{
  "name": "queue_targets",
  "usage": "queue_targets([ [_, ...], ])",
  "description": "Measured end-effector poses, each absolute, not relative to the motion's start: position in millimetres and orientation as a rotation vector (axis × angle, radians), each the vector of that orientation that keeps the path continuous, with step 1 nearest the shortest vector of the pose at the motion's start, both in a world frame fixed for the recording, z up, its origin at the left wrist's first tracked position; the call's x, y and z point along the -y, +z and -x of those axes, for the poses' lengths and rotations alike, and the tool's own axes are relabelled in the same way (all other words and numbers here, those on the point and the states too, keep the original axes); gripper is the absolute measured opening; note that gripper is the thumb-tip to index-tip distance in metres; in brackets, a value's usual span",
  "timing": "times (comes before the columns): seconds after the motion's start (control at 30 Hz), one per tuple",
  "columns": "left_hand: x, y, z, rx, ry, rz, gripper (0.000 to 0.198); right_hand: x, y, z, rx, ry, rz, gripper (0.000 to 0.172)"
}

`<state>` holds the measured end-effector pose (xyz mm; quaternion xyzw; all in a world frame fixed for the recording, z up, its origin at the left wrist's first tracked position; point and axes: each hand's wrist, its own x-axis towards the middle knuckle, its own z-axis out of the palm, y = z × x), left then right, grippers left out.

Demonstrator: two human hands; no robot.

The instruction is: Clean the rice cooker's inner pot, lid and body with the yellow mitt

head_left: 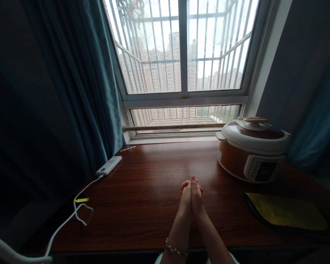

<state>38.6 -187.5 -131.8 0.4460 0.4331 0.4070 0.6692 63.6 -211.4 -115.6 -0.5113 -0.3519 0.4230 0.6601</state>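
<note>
The left hand (185,190) and right hand (197,194) are clasped together over the desk (143,209), no object visible in them; the cooker (233,157) stands apart, untouched, so handling seems not yet begun.

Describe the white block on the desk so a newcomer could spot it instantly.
Below the window, find the reddish-brown desk; follow its left side to the blue curtain. Beside the curtain lies a small white block, set apart from the bulky cooker by its flat shape and the white cable at its near end.
</note>
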Motion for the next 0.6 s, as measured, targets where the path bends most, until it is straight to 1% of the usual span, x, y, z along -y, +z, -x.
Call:
queue_targets([
  [0.6,188.0,-130.4,-38.4,-0.960,0.903,-0.991,0.041,212.6,-113.3,-63.9,0.791,0.936,1.173,0.069],
])
